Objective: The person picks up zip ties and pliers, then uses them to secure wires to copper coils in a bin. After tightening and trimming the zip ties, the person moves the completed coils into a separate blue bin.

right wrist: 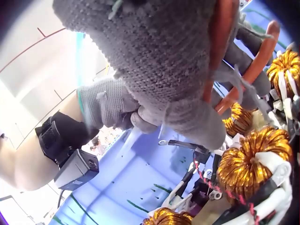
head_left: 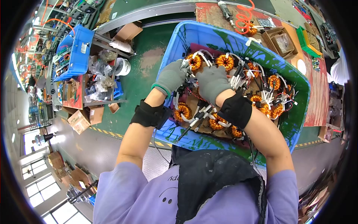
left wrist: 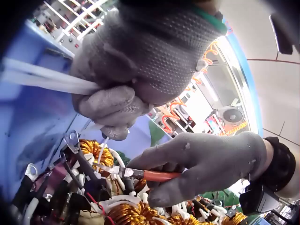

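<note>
My gloved left hand point(head_left: 172, 77) grips a few white cable ties point(left wrist: 49, 80), whose ends stick out past its curled fingers. My gloved right hand point(head_left: 214, 84) holds a pair of cutters point(left wrist: 159, 176) by the orange-red handles point(right wrist: 262, 58). Its metal jaws point toward a copper-wound toroid coil point(left wrist: 96, 152) and a thin white strip just below my left hand. Both hands are over the blue bin point(head_left: 169, 43), close together. Around them lie several more coils point(head_left: 225, 62) with white leads, black sleeves and ring terminals point(left wrist: 71, 137). In the head view the hands hide the cutters.
Cardboard point(head_left: 194, 102) lies beneath the coils in the bin. Behind it a red worktop point(head_left: 209, 14) bears a power driver point(head_left: 225, 11), a coiled orange air hose point(head_left: 244, 20) and an open carton point(head_left: 279, 41). At the left are another blue bin point(head_left: 84, 48) and a white bucket point(head_left: 122, 67).
</note>
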The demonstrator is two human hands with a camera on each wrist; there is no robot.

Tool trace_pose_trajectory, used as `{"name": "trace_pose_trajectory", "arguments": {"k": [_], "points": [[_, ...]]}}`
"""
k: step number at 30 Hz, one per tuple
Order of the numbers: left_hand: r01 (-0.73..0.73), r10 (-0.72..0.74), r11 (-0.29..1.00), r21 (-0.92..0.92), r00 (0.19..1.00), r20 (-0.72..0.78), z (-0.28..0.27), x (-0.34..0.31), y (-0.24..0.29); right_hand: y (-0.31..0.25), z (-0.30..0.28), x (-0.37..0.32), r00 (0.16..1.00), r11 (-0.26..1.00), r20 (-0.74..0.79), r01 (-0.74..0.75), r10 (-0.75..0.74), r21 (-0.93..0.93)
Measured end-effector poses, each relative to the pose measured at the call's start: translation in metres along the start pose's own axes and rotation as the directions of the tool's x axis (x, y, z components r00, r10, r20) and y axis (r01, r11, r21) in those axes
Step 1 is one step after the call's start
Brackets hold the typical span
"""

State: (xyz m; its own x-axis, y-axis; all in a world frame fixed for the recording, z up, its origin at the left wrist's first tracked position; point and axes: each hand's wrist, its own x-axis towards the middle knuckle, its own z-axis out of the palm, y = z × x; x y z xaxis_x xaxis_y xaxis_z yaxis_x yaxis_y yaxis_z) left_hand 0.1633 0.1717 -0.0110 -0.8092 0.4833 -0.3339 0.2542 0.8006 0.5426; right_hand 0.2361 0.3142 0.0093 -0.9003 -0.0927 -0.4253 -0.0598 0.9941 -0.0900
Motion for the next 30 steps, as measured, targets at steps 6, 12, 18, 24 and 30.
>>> {"name": "trace_pose_trajectory", "arguments": {"k": [6, 12, 18, 24, 30], "points": [[-0.014, 0.040, 0.944, -0.330, 0.997, 0.072, 0.017, 0.012, -0.020, 0.005, 0.011, -0.001, 0.998, 0.995, 0.038, 0.048, -0.052, 0.085], [-0.176, 0.200, 0.954, -0.242, 0.976, 0.082, 0.026, 0.021, 0.016, 0.041, 0.011, -0.067, 0.999, 0.945, -0.045, -0.011, 0.027, 0.325], [-0.504, 0.518, 0.850, 0.150, 0.852, -0.071, 0.050, 0.056, 0.119, 0.091, 0.010, -0.142, 0.949, 0.914, -0.180, -0.180, 0.258, 0.364], [-0.612, 0.554, 0.740, 0.277, 0.789, 0.265, 0.112, 0.086, 0.178, 0.127, 0.018, -0.177, 0.863, 0.858, -0.213, -0.367, 0.459, 0.360], [-0.366, 0.376, 0.926, -0.090, 0.888, 0.266, 0.084, 0.092, 0.158, 0.151, 0.023, -0.164, 0.823, 0.887, -0.354, -0.349, 0.444, 0.302]]}}
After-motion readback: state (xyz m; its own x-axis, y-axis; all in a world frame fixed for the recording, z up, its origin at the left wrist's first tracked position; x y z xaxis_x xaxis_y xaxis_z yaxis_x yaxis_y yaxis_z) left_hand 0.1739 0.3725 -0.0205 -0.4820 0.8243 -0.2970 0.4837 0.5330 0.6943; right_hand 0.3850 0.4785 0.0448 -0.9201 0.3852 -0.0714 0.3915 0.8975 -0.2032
